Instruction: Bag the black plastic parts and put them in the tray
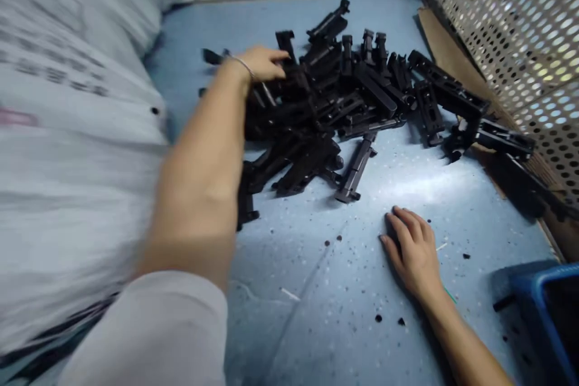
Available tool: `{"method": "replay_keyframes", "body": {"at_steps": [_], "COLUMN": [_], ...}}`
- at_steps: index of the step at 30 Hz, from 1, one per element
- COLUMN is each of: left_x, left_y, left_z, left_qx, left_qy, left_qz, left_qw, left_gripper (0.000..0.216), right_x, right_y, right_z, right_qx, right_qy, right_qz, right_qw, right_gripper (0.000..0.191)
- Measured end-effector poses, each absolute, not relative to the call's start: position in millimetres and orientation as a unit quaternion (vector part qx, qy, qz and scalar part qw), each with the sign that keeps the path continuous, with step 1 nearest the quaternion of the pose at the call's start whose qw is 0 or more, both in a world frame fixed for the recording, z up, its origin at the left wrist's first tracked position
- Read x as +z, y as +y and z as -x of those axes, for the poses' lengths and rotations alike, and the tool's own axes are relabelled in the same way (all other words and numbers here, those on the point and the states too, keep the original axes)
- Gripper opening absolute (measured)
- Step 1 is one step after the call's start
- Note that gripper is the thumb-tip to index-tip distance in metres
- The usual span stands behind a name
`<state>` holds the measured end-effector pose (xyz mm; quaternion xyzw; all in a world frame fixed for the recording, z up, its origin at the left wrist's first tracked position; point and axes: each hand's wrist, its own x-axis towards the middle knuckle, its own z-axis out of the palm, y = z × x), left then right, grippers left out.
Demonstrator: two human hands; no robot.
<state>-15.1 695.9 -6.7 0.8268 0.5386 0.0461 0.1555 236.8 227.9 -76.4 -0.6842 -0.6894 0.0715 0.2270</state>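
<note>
1. A pile of black parts (pixel 316 99) lies on the blue counter (pixel 316 325), perhaps heaped for easy reach.
2. The left hand (pixel 265 64) is at the pile's left side, fingers bent; blur means I cannot tell whether it grips anything.
3. Nearer the wearer than the pile, the right hand (pixel 414 247) rests on the counter holding nothing, fingers slightly spread, probably for support.

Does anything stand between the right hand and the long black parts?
Nothing visible does: just blue tabletop lies between the right hand and the nearest long part. The left hand is over the pile's left side, off that path.
</note>
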Motion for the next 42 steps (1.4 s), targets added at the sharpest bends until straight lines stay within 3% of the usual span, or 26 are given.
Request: {"method": "replay_keyframes", "body": {"at_steps": [6,10,14,20,27,30,32,34,38,42], "left_x": [-14.0,-17.4,-22.2,-12.9,38.3,39.8,26.7,6.6,-34.7,-57.4], "left_y": [605.9,543.6,471.1,378.4,275.6,190.5,130.4,78.3,17.8,25.3], "left_z": [-26.9,-43.7,-58.8,-75.0,-53.5,-46.3,-43.7,-36.9,-6.8,4.4], "left_qx": [0.038,0.037,0.022,0.130,0.319,0.357,0.373,0.398,0.414,0.393], "left_qy": [0.527,0.523,0.519,0.513,0.464,0.422,0.405,0.416,0.480,0.495], "left_qz": [-0.828,-0.824,-0.829,-0.826,-0.802,-0.774,-0.729,-0.663,-0.556,-0.540], "left_qw": [0.186,0.212,0.206,0.195,0.199,0.309,0.407,0.477,0.537,0.555], "left_gripper": [0.070,0.079,0.068,0.059,0.050,0.049,0.071,0.079,0.061,0.063], "right_x": [-81.7,-88.1,-80.2,-44.0,-13.5,-2.9,1.3,1.7,-14.7,-42.7], "right_y": [234.0,235.1,229.2,220.4,166.5,103.3,56.4,16.2,-17.7,8.8], "right_z": [-240.2,-247.7,-254.3,-260.6,-279.0,-256.7,-231.9,-208.7,-188.6,-193.5], "right_qx": [0.074,0.135,0.191,0.341,0.440,0.426,0.378,0.366,0.384,0.253], "right_qy": [-0.680,-0.593,-0.451,-0.402,-0.354,-0.403,-0.500,-0.605,-0.688,-0.737], "right_qz": [0.686,0.687,0.719,0.761,0.720,0.686,0.648,0.586,0.530,0.583], "right_qw": [0.248,0.398,0.492,0.377,0.403,0.432,0.433,0.395,0.314,0.228], "right_gripper": [0.037,0.034,0.026,0.054,0.015,0.017,0.024,0.033,0.035,0.050]}}
